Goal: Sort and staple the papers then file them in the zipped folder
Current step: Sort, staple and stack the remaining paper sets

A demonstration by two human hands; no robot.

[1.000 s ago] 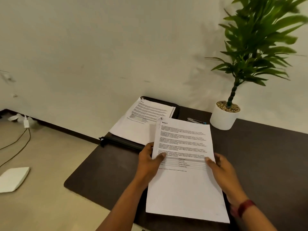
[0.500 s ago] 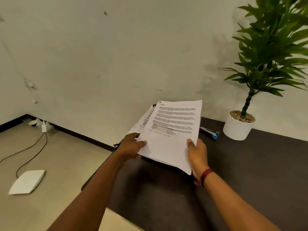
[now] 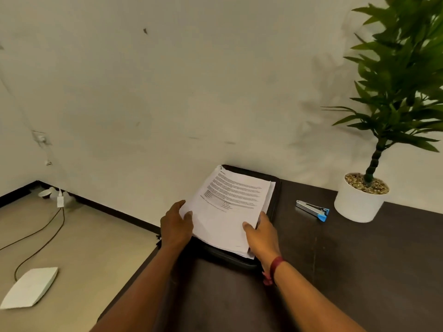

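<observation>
On the black folder point(image 3: 230, 259), gripping the stack of papers point(image 3: 230, 208) at both side edges with left hand point(image 3: 176, 227) and right hand point(image 3: 263, 237).

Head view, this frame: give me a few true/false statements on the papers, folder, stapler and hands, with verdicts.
1. The left hand and right hand both hold the paper stack at its edges. True.
2. The paper stack is over the black folder. True.
3. The stapler is in the right hand. False: it lies untouched on the table, to the right of the folder.
4. The plant pot stands on the floor. False: it stands on the table by the wall.
5. The stapler lies between the folder and the plant pot. True.
</observation>
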